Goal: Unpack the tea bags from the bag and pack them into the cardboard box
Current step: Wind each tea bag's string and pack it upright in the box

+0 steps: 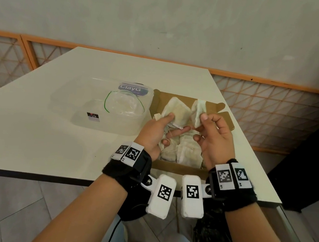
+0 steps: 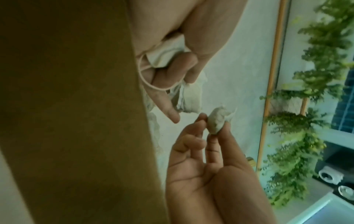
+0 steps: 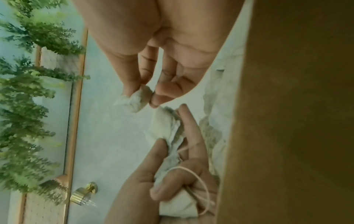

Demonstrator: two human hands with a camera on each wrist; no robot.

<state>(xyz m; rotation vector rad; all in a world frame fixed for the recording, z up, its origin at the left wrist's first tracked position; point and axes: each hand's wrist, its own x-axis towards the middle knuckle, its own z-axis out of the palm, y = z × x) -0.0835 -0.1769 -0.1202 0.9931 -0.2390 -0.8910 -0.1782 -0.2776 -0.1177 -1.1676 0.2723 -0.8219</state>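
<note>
Over a white tabletop (image 1: 53, 138) against a grey wall (image 1: 166, 18), the left hand (image 1: 154, 134) grips several tea bags (image 1: 175, 110); the right hand (image 1: 217, 141) pinches one tea bag (image 1: 198, 113) above the cardboard box (image 1: 177, 168).

Both forearms reach forward side by side, wrists strapped in black bands. The left hand (image 1: 154, 132) curls its fingers (image 2: 170, 72) around tea bags (image 1: 172, 110), forefinger straight. The right hand (image 1: 215, 137) pinches one tea bag (image 1: 198, 113) between thumb and fingertips, palm facing the left hand.
</note>
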